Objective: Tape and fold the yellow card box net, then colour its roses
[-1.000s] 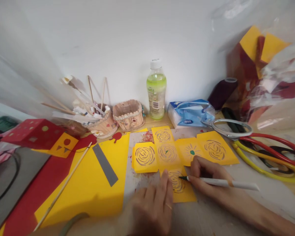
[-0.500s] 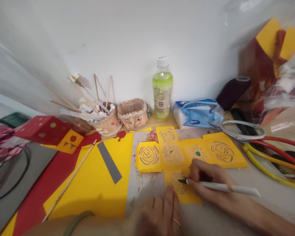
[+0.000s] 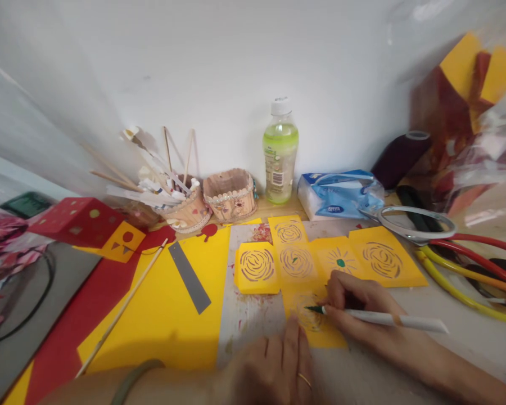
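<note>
A yellow cross-shaped paper cutout (image 3: 297, 284) lies flat, with dashed swirl patterns cut or drawn on its squares. My right hand (image 3: 369, 312) grips a white marker with a green tip (image 3: 409, 320), whose point is at the swirl on the nearest square. Green marks show at the centres of two other squares. My left hand (image 3: 274, 360) rests with its fingers stretched out, fingertips on the near square's left edge. A ring is on one of its fingers.
Behind stand a green drink bottle (image 3: 280, 163), a tissue pack (image 3: 341, 197) and two wooden-sided pots (image 3: 231, 202). Scissors (image 3: 434, 228) lie at right. A yellow sheet (image 3: 152, 315), a grey strip (image 3: 189, 278), a thin stick (image 3: 120, 309) and a red paper box (image 3: 78, 222) are at left.
The marker tip has barely shifted on the near square, and my right hand has moved up very slightly. The whole view has drifted a little; my left hand stays on the paper.
</note>
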Demonstrator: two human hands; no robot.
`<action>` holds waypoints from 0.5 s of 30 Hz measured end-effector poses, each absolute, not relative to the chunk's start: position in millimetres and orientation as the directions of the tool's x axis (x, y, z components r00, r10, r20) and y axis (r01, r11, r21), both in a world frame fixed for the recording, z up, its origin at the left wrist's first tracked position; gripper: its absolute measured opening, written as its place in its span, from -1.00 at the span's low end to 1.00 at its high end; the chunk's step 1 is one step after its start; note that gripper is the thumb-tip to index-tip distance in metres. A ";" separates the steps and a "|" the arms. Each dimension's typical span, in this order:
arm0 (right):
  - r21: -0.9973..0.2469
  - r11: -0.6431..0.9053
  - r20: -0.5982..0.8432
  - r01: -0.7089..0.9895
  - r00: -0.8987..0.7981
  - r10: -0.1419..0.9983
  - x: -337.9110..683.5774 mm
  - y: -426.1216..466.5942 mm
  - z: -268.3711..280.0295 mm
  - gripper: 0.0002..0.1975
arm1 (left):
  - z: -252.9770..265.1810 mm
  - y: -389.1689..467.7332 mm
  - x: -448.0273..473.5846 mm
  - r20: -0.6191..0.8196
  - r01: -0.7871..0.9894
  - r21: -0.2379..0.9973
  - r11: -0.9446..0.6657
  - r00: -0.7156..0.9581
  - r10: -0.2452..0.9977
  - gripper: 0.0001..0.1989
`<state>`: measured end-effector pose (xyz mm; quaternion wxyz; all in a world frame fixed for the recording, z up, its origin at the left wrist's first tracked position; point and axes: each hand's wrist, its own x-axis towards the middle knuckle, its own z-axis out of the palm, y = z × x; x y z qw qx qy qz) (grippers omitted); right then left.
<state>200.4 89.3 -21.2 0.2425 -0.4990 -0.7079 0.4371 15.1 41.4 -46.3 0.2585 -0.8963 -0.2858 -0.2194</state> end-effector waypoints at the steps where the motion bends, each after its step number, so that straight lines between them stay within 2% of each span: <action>1: -0.862 0.118 -0.097 0.493 -0.388 0.916 200.5 89.0 -21.3 -0.78 | -45.4 41.5 15.0 0.541 0.624 -0.337 -0.704 0.741 0.398 -0.83; 15: -0.883 0.099 -0.105 0.459 -0.398 0.911 199.9 89.4 -22.4 -0.77 | -44.7 41.3 16.2 0.569 0.646 -0.319 -0.693 0.715 0.405 -0.83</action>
